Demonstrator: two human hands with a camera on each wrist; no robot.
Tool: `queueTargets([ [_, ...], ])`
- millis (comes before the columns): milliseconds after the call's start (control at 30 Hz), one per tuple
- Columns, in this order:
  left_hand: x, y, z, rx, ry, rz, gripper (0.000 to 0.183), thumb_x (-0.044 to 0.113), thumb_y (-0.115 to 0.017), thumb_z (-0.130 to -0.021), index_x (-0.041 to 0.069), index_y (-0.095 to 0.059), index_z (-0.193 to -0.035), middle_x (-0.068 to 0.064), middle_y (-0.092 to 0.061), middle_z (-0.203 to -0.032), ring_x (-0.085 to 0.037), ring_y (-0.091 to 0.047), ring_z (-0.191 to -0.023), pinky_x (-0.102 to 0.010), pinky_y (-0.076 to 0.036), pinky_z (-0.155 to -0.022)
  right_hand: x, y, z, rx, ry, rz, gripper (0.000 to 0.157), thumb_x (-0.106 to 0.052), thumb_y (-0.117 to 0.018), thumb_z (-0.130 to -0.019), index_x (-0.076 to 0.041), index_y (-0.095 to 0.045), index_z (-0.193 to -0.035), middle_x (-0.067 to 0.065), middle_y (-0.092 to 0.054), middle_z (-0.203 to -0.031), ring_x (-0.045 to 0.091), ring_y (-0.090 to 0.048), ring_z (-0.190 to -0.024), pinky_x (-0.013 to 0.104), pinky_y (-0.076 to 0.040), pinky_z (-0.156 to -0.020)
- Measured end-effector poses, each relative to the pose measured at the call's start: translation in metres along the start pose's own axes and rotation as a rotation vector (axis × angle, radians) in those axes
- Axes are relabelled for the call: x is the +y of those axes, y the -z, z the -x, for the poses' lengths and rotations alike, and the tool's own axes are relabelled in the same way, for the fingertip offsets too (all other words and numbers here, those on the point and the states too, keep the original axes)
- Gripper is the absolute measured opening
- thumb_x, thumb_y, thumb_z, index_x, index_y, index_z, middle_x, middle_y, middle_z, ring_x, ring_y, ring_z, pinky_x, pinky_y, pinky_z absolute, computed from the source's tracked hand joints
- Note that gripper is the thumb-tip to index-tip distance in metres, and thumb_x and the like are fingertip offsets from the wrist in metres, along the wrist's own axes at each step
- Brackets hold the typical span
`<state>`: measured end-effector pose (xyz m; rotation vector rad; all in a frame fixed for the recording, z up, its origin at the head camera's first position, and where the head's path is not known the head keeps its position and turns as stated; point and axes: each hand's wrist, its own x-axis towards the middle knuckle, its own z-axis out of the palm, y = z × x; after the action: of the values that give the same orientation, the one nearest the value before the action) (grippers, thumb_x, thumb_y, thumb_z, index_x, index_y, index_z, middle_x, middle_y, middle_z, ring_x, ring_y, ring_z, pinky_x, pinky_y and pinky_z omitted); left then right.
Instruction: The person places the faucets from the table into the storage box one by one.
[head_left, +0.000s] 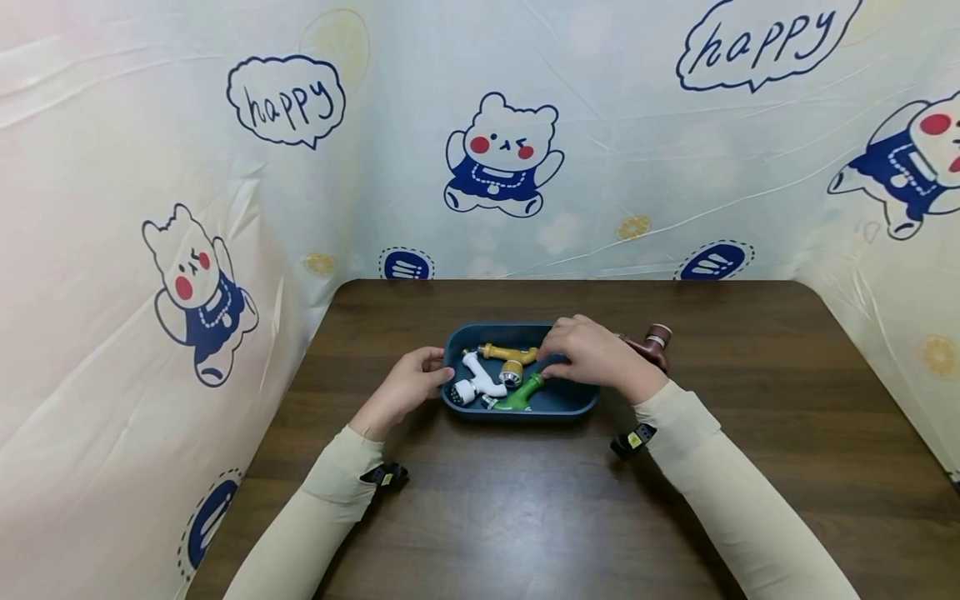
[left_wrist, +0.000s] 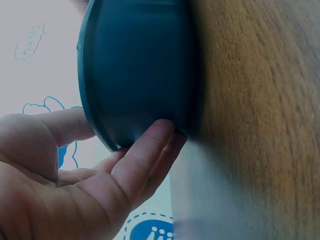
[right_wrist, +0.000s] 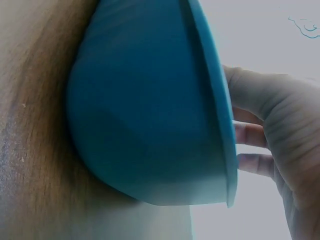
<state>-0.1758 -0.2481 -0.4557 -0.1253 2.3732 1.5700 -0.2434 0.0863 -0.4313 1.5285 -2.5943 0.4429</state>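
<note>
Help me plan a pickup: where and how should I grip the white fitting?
Probably pinch the white fitting by its slim far stem, coming from above: it lies inside the walled blue tray, and its near-left end is bulkier.

I look remotely into a cloth-walled booth (head_left: 390, 183): bear-printed curtains (head_left: 600, 167) hang behind and on both sides of the wood-grain counter (head_left: 525, 508).

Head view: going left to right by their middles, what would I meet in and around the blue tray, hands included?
Left hand, white tap, green tap, right hand, brown tap.
</note>
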Motion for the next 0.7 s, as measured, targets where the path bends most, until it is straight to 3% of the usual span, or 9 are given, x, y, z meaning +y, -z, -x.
queueTargets([
  [700,0.002,0.0,0.002,-0.006,0.0,0.001,0.047,0.018,-0.064,-0.103,0.003,-0.05,-0.145,-0.017,-0.062,-0.129,-0.027,-0.065,-0.111,-0.04,-0.061,-0.089,-0.003,0.014,0.024,0.066,-0.146,-0.044,0.023,-0.037,-0.078,-0.091,-0.021,-0.078,-0.108,-0.006,-0.075,-0.106,0.018,-0.061,-0.108,0.042,-0.048,-0.095],
])
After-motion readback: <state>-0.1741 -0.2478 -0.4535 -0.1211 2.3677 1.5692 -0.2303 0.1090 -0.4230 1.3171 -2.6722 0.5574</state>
